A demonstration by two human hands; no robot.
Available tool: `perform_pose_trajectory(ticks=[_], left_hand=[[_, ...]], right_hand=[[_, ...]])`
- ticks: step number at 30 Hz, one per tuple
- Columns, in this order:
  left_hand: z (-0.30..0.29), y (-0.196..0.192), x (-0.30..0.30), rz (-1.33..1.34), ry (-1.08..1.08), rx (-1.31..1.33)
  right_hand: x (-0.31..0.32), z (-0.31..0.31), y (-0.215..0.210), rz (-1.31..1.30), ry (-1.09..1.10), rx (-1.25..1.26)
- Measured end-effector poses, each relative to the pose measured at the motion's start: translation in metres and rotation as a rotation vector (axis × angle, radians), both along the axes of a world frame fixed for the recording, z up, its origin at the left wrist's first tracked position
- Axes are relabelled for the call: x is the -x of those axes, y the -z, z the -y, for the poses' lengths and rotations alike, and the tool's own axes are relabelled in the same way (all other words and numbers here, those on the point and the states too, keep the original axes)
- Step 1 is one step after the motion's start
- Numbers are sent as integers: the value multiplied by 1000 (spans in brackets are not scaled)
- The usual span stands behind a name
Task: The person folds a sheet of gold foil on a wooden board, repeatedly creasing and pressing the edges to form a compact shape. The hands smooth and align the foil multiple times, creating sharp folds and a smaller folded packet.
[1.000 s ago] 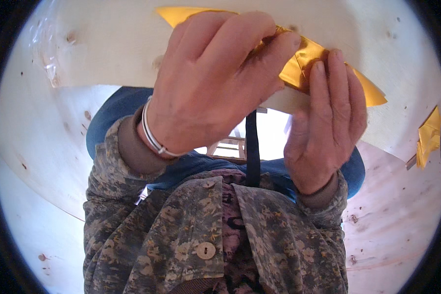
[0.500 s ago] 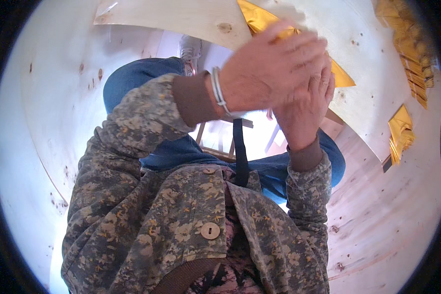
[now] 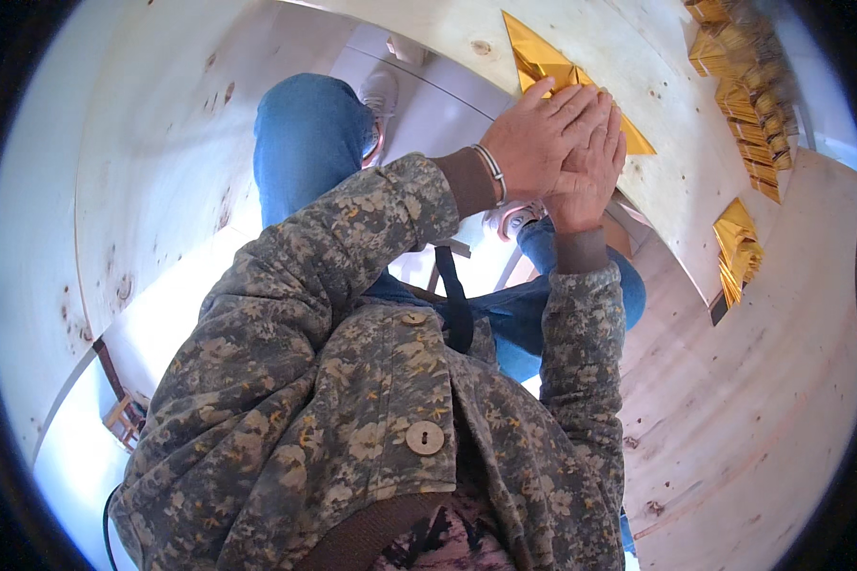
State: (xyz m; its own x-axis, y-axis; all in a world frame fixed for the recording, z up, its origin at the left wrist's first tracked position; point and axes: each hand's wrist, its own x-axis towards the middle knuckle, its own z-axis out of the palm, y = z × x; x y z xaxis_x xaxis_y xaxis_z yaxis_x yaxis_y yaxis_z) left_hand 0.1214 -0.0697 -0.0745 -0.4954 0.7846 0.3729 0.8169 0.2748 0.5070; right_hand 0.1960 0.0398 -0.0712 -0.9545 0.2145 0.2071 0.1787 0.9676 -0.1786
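- A sheet of gold foil paper (image 3: pixel 543 59), folded to a sharp triangle, lies on the pale wooden table (image 3: pixel 628 57) in the upper centre of the frame; its tip points up-left and another corner sticks out to the right of the hands.
- The left hand (image 3: pixel 543 147) lies flat over the paper's lower part, fingers extended and close together, pressing down — a thin metal bracelet (image 3: pixel 490 171) circles its wrist.
- The right hand (image 3: pixel 590 176) sits just beside and partly under the left, fingers straight and laid against the paper's edge; both hands are pressed together on the sheet, neither pinching it as far as can be seen.
- Both forearms wear camouflage jacket sleeves (image 3: pixel 352 247) with brown cuffs, rising from the lower frame.
- Below the table edge, blue jeans (image 3: pixel 305 143) and a light shoe (image 3: pixel 381 90) show at upper left of centre.
- At upper right, stacks of folded gold pieces (image 3: pixel 743 105) line the table — one more gold piece (image 3: pixel 736 243) lies apart at the right.
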Motion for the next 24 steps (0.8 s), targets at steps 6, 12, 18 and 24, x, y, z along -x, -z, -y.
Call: perform_pose_trajectory(ticks=[6, 12, 18, 24], left_hand=[[5, 6, 1, -161, -166, 127], [20, 5, 11, -141, -258, 204], [34, -1, 20, -152, -278, 269], [24, -13, 27, -192, -193, 263]], right_hand=[[-1, -3, 9, -28, 4, -50], [-1, 0, 5, -57, -13, -67], [-1, 2, -1, 10, 3, -66], [0, 3, -4, 54, 27, -68]])
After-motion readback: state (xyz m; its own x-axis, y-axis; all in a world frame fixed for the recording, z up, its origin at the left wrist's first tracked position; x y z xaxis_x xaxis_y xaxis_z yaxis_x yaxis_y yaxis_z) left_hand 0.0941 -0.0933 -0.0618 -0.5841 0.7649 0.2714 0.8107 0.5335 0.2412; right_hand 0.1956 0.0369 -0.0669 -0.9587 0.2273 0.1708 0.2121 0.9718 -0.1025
